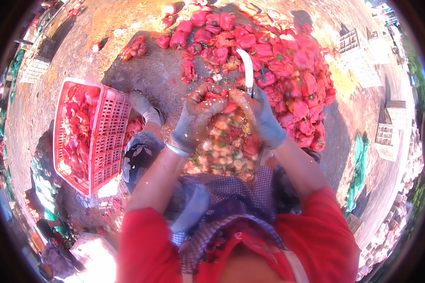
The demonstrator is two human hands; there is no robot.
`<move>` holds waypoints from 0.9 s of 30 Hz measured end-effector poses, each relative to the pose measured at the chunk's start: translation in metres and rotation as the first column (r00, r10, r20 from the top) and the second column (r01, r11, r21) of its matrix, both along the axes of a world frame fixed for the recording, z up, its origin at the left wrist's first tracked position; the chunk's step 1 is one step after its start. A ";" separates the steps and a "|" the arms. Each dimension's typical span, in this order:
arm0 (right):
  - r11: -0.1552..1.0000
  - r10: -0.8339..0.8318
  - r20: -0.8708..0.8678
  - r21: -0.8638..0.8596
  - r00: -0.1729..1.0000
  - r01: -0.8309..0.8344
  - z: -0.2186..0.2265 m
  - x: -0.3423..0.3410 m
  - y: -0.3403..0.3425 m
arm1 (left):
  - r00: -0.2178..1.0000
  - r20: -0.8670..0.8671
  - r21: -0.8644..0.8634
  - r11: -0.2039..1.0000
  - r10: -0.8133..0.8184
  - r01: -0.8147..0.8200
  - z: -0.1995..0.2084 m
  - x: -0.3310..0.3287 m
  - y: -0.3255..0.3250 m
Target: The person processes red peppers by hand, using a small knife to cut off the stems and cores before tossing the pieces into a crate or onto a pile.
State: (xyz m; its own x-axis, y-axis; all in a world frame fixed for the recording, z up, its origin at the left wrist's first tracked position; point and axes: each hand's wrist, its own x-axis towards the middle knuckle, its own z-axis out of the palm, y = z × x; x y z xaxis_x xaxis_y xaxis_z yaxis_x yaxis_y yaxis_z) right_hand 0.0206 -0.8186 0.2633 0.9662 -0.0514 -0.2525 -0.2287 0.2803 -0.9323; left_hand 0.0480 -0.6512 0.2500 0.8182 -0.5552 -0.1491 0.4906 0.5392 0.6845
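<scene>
Both my hands wear dirty grey work gloves and meet in front of me, above a heap of pepper cores and seeds [222, 153]. My left hand [193, 115] is closed round a torn red bell pepper [216, 95], mostly hidden by the fingers. In my right hand [263, 115] is a knife [247, 66] with a curved pale blade, pointing up and away from me. The fingers of that hand also touch the pepper. Just beyond them spreads a large pile of red bell peppers [293, 89].
To my left stands a red plastic crate [111, 137], tilted and filled with red pepper pieces [78, 127]. A few peppers [134, 48] lie apart on the ground. Pale crates [359, 54] stand at the far right, and green netting [359, 167] lies near my right side.
</scene>
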 end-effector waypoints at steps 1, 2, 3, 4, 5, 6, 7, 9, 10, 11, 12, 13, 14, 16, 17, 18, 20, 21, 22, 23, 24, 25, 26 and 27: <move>1.000 0.017 -0.010 0.014 1.000 -0.017 0.003 -0.001 -0.002 | 1.000 -0.006 -0.049 0.999 -0.014 0.014 0.001 0.000 0.001; 0.999 0.039 -0.018 0.027 0.999 -0.038 0.006 0.000 -0.002 | 1.000 0.022 -0.032 0.999 -0.009 0.010 -0.004 0.000 0.002; 0.999 -0.033 0.063 -0.025 0.997 0.035 -0.009 0.001 -0.005 | 0.999 0.050 -0.017 1.000 -0.011 0.012 -0.014 -0.001 0.001; 0.991 -0.100 0.147 -0.071 0.984 0.112 -0.039 0.003 -0.009 | 0.997 0.078 -0.002 1.000 -0.013 0.014 -0.020 -0.001 -0.001; 0.979 -0.128 0.205 -0.132 0.970 0.157 -0.053 0.006 -0.010 | 1.000 -0.005 -0.005 1.000 0.011 -0.011 -0.020 -0.001 -0.002; 0.959 -0.154 0.263 -0.192 0.953 0.208 -0.061 0.009 -0.009 | 0.996 -0.083 -0.005 0.999 0.033 -0.033 -0.014 -0.001 -0.005; 0.933 -0.142 0.295 -0.278 0.945 0.227 -0.066 0.010 -0.012 | 0.986 -0.160 -0.003 0.998 0.054 -0.055 -0.010 0.000 -0.006; 0.855 -0.085 0.336 -0.459 0.938 0.242 -0.054 0.012 -0.009 | 0.966 -0.257 -0.062 0.997 0.027 -0.044 -0.007 0.001 -0.002; 0.800 -0.045 0.345 -0.549 0.938 0.240 -0.045 0.011 -0.008 | 0.952 -0.304 -0.092 0.995 0.012 -0.042 -0.005 0.001 0.000; 0.734 -0.005 0.348 -0.636 0.938 0.240 -0.037 0.009 -0.007 | 0.957 -0.289 -0.090 0.996 -0.012 -0.015 -0.003 -0.001 0.000; 0.688 -0.011 0.365 -0.673 0.931 0.272 -0.038 0.009 -0.007 | 0.961 -0.274 -0.087 0.996 -0.035 0.012 0.000 -0.003 -0.001; 0.640 -0.015 0.382 -0.706 0.924 0.302 -0.041 0.009 -0.007 | 0.964 -0.259 -0.084 0.996 -0.058 0.037 0.001 -0.005 -0.002; 0.591 -0.019 0.399 -0.735 0.917 0.332 -0.045 0.008 -0.007 | 0.972 -0.230 -0.059 0.998 -0.043 0.030 0.000 -0.006 -0.004; 0.666 -0.046 0.378 -0.678 0.925 0.310 -0.055 0.007 -0.005 | 0.985 -0.170 -0.009 1.000 -0.013 0.012 -0.004 -0.009 -0.006; 0.702 -0.059 0.367 -0.646 0.928 0.300 -0.054 0.008 -0.002 | 0.987 -0.161 -0.005 1.000 0.003 -0.004 -0.005 -0.008 -0.005; 0.732 -0.061 0.303 -0.634 0.951 0.249 -0.050 0.008 0.000 | 0.992 -0.125 0.003 1.000 -0.007 0.007 -0.005 -0.008 -0.004; 0.785 -0.059 0.173 -0.600 0.983 0.152 -0.039 0.006 0.001 | 0.998 -0.053 0.016 0.999 -0.031 0.032 -0.003 -0.008 -0.003; 0.829 -0.083 0.198 -0.531 0.977 0.178 -0.048 0.006 -0.002 | 0.999 -0.022 0.049 0.998 -0.032 0.033 -0.003 -0.009 -0.004; 0.866 -0.109 0.221 -0.458 0.969 0.202 -0.063 0.008 -0.006 | 0.999 0.010 0.080 0.996 -0.033 0.032 -0.004 -0.009 -0.005; 0.907 -0.111 0.188 -0.383 0.976 0.177 -0.060 0.009 -0.004 | 0.999 0.042 0.120 0.993 -0.027 0.022 -0.004 -0.009 -0.004; 0.939 -0.115 0.153 -0.307 0.982 0.157 -0.044 0.011 0.001 | 0.997 0.076 0.139 0.990 -0.006 -0.004 -0.006 -0.008 -0.003; 0.967 -0.089 0.063 -0.232 0.994 0.101 -0.022 0.007 0.001 | 0.994 0.111 0.157 0.987 0.015 -0.032 -0.009 -0.007 -0.002; 0.986 -0.064 -0.025 -0.153 0.998 0.059 -0.004 0.004 0.002 | 0.989 0.146 0.171 0.984 0.027 -0.052 -0.009 -0.006 -0.002; 0.989 -0.118 -0.010 -0.088 0.993 0.117 -0.010 0.006 -0.002 | 0.991 0.131 0.172 0.983 0.034 -0.057 -0.007 -0.004 -0.002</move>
